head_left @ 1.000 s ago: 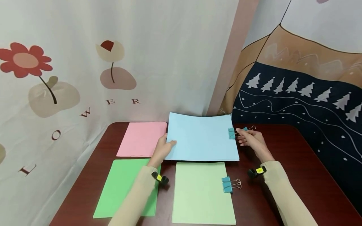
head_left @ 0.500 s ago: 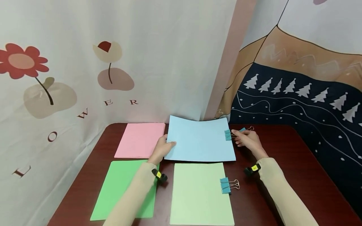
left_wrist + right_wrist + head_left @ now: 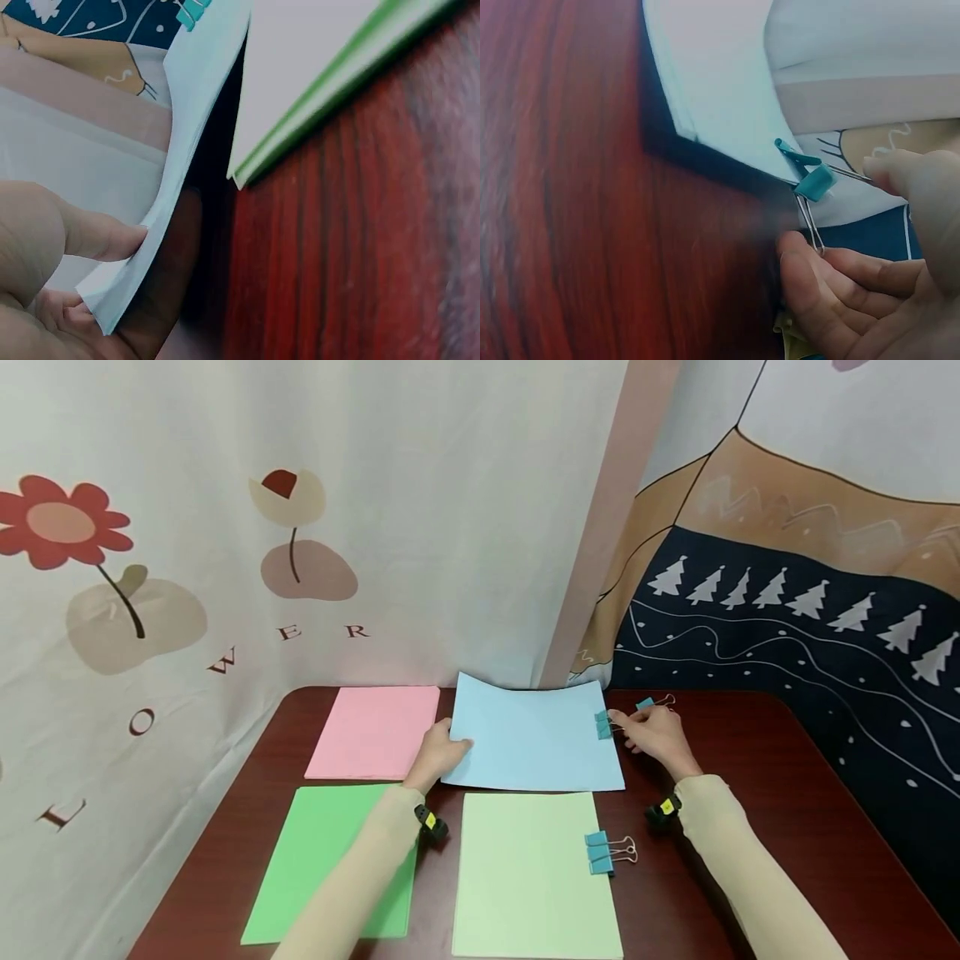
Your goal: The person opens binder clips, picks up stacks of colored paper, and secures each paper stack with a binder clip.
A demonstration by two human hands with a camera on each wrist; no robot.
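My left hand (image 3: 438,753) pinches the left edge of a light blue paper stack (image 3: 532,739), thumb on top and fingers beneath. The stack bows and its edge is raised off the table, as the left wrist view shows. At the stack's right edge sits a teal binder clip (image 3: 815,180). My right hand (image 3: 655,735) holds this clip by its wire handles, thumb on one and fingertips at the other. The handles stand spread apart. How far the clip's mouth reaches over the sheets is hard to tell.
A pale green stack (image 3: 536,877) with a teal binder clip (image 3: 599,852) on its right edge lies in front. Pink paper (image 3: 375,732) and bright green paper (image 3: 330,860) lie on the left. Another binder clip (image 3: 645,703) lies behind my right hand on the dark red table (image 3: 750,760).
The blue stack has sunk lower, and its far edge has dropped. My right hand has come slightly down and left, still holding the clip at the right edge.
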